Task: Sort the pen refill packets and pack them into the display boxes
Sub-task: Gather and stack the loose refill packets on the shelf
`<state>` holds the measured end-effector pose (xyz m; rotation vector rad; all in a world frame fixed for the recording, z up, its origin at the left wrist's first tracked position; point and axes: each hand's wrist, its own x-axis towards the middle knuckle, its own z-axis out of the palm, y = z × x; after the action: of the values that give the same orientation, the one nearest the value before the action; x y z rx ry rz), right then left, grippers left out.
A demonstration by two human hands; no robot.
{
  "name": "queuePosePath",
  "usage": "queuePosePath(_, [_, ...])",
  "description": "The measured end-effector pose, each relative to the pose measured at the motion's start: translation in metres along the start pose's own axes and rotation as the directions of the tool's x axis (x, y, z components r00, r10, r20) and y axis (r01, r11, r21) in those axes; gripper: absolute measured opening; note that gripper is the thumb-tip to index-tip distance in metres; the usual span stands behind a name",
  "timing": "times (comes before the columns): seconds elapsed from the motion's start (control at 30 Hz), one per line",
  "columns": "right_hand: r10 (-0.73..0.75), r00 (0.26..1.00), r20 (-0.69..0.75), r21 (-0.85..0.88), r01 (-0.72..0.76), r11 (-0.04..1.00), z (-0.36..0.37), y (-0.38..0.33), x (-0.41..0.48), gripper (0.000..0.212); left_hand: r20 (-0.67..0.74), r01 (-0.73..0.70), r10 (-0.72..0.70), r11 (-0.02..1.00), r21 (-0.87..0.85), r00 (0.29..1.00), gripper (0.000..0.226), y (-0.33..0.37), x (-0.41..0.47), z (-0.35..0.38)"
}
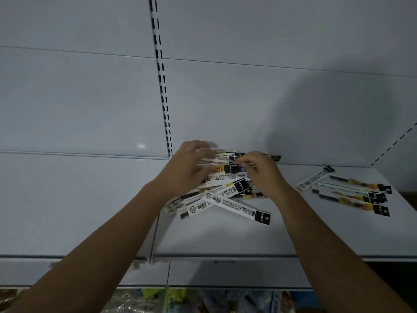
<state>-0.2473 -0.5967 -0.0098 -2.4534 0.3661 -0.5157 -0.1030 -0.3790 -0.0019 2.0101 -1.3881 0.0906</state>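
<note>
A loose pile of long white and black pen refill packets (228, 199) lies on the white shelf (225, 236), near its back wall. My left hand (185, 170) rests on the pile's left side with fingers curled around a few packets (225, 157). My right hand (264, 172) is on the pile's right side and pinches the edge of those same packets. A second, smaller group of packets (347, 190) lies apart at the right of the shelf. No display box is in view.
A slotted upright (163, 86) runs up the white back panel. The shelf's front edge (225, 256) is near me. Below it, blurred colourful goods (203, 301) fill a lower level.
</note>
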Motion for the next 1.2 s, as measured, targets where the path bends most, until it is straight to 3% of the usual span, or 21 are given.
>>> queuePosePath(0.1, [-0.010,0.994,0.106,0.052,0.005,0.999,0.011,-0.010,0.002,0.035,-0.029,0.086,-0.083,0.993,0.081,0.996,0.053,-0.014,-0.019,-0.010])
queuePosePath(0.17, [0.014,0.995,0.101,0.136,-0.028,0.990,0.011,-0.010,-0.001,0.039,-0.049,0.255,-0.252,0.963,0.085,0.967,0.060,-0.026,-0.030,-0.011])
queuePosePath(0.23, [0.141,0.988,-0.066,0.183,-0.127,0.975,0.003,0.001,-0.006,0.032,-0.055,0.419,-0.418,0.908,-0.001,0.907,0.068,-0.031,-0.036,-0.009])
queuePosePath(0.3, [0.342,0.898,-0.277,0.184,-0.300,0.936,-0.008,0.026,-0.007,0.031,-0.037,0.529,-0.540,0.834,-0.156,0.841,0.070,-0.028,-0.036,-0.006])
queuePosePath(0.37, [0.498,0.816,-0.294,0.205,-0.455,0.867,-0.016,0.050,-0.007,0.038,-0.037,0.576,-0.618,0.751,-0.324,0.785,0.064,-0.020,-0.032,-0.002])
queuePosePath(0.47, [0.575,0.798,-0.181,0.229,-0.534,0.814,-0.013,0.060,-0.001,0.045,-0.025,0.573,-0.654,0.680,-0.457,0.756,0.060,-0.008,-0.024,0.003])
queuePosePath(0.57, [0.561,0.809,-0.176,0.252,-0.514,0.820,-0.001,0.055,0.006,0.039,-0.068,0.541,-0.666,0.656,-0.527,0.742,0.048,-0.002,-0.014,0.012])
queuePosePath(0.7, [0.497,0.856,-0.143,0.277,-0.448,0.850,0.007,0.046,-0.001,0.030,-0.154,0.491,-0.732,0.582,-0.649,0.664,0.043,0.001,-0.006,0.022])
queuePosePath(0.8, [0.469,0.882,-0.049,0.381,-0.417,0.825,-0.003,0.035,-0.012,0.048,-0.225,0.467,-0.719,0.623,-0.628,0.658,0.035,0.002,-0.008,0.020])
queuePosePath(0.87, [0.483,0.872,-0.086,0.376,-0.420,0.826,-0.009,0.038,-0.015,0.053,-0.245,0.484,-0.690,0.675,-0.557,0.681,0.035,0.004,-0.011,0.010])
queuePosePath(0.97, [0.537,0.832,-0.140,0.307,-0.479,0.823,-0.016,0.049,-0.020,0.052,-0.191,0.541,-0.664,0.716,-0.441,0.723,0.044,-0.003,-0.022,-0.003])
queuePosePath(1.03, [0.504,0.855,-0.126,0.309,-0.449,0.839,-0.011,0.050,-0.020,0.051,-0.159,0.567,-0.684,0.694,-0.443,0.712,0.051,-0.009,-0.031,-0.003])
queuePosePath(1.2, [0.461,0.883,-0.092,0.422,-0.385,0.821,0.015,0.025,-0.011,0.040,-0.058,0.514,-0.739,0.521,-0.681,0.671,0.043,0.010,-0.023,0.016])
